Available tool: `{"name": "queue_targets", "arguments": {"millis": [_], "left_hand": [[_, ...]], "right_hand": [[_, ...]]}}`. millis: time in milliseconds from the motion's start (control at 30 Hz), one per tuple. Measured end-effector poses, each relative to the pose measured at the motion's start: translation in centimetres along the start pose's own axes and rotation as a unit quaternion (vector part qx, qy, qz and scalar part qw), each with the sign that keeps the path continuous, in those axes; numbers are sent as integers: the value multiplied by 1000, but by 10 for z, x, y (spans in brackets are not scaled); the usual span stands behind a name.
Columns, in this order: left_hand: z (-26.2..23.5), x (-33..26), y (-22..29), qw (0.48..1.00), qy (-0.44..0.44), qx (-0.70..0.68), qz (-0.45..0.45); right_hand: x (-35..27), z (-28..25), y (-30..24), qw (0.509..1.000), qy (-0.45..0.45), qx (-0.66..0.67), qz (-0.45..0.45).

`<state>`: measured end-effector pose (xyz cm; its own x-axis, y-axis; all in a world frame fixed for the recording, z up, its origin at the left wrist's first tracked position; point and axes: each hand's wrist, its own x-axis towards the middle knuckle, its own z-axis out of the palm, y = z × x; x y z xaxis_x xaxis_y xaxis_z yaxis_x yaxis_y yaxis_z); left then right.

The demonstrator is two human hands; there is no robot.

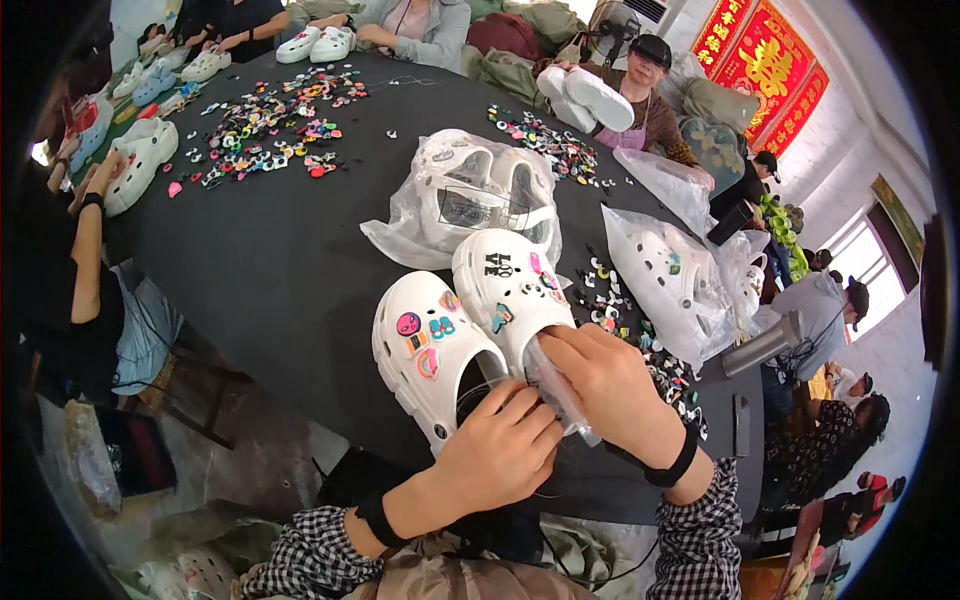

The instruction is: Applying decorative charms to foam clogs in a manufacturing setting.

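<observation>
Two white clogs stand side by side in front of me, toes pointing away. The left clog (412, 375) carries colourful charms, among them a pink round face and a rainbow. On the right clog (490, 275) are black letter charms, pink ones and a teal one. My right hand (610, 385) has its fingers down in the opening of the right clog, closed on its edge, with clear plastic film (565, 390) against them. My left hand (505, 440) is closed between the heels, beside thin clear strands; its fingertips are partly hidden.
Beyond the clogs lies a bagged white pair (480, 195) on the black table (290, 300). Loose charms (665, 375) are scattered at right, with a larger pile (270, 130) at far left. Another bagged clog (665, 270) is at right. People with clogs sit around the table.
</observation>
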<state>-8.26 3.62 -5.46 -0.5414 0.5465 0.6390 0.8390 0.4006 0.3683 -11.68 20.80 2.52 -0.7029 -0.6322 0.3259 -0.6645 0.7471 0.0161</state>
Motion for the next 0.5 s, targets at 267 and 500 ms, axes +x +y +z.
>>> {"name": "queue_targets", "arguments": {"millis": [267,500], "left_hand": [[-65,-29,-18,981,-130,-124,73],[-90,-51,-10,970,-182,-155,41]], "right_hand": [[-19,-6,-32,991,-15,135,13],[-43,5,-74,996,87,33,-16]]}}
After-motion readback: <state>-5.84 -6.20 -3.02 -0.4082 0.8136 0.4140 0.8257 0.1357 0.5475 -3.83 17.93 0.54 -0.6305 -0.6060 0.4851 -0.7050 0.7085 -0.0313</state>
